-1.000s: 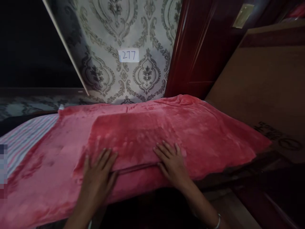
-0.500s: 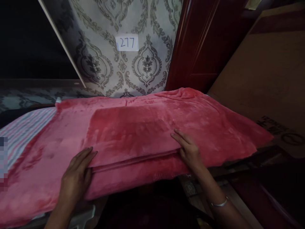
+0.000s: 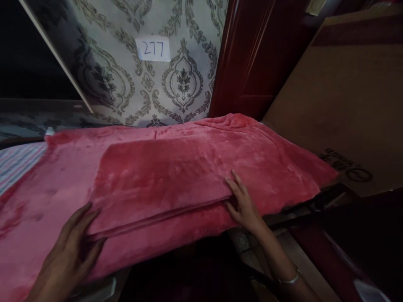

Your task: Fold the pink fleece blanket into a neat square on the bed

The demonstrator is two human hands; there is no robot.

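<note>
Red blanket (image 3: 176, 176) lies folded across the bed, its top layer forming a flap. On the patterned wall behind, a white label (image 3: 153, 48) reads "277"; the dark print on the cardboard box (image 3: 346, 126) seems illegible. Left hand (image 3: 67, 256) rests open, fingers spread, at the flap's left corner; right hand (image 3: 244, 203) lies flat and open at its right edge.

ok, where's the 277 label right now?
Head view, upper left of centre: the 277 label is stuck on the patterned wallpaper, above the pink blanket, left of the dark red door.
</note>
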